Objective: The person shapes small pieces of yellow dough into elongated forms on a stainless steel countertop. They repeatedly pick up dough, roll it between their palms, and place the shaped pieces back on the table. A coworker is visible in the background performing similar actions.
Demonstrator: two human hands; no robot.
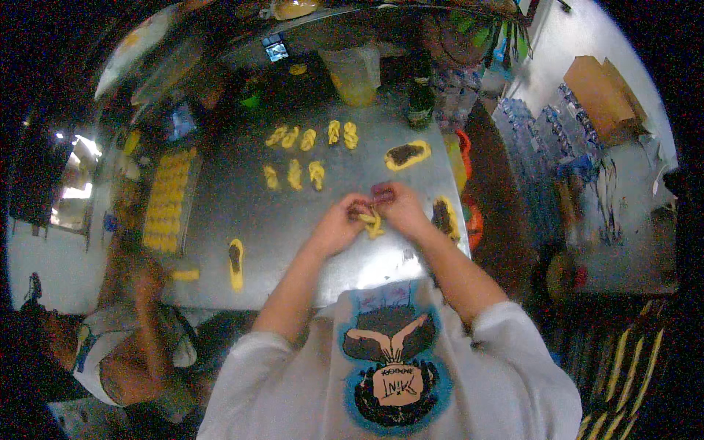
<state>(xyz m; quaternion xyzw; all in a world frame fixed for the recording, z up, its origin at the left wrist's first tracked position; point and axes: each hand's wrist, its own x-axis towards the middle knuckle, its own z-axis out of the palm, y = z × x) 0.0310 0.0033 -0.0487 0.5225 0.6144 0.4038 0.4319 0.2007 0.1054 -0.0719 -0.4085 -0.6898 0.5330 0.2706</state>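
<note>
Both of my hands meet over the metal table (264, 214), their fingers on one strip of yellow dough (373, 223) that looks twisted. My left hand (352, 212) grips it from the left and my right hand (396, 201) from the right; the fingertips partly hide its upper end. Beyond them lie several twisted dough pieces (308, 140) in two rows. A flat dough oval with dark filling (408, 155) rests at the upper right. Beside my right forearm is another filled dough piece (444, 217).
At the left stands a tray of yellow dough pieces (169, 201). Nearer me are a long filled dough strip (236, 264) and a plain dough piece (186, 274). Another person (137, 341) is at the lower left. A translucent bucket (355, 77) and a dark bottle (421, 104) stand at the back.
</note>
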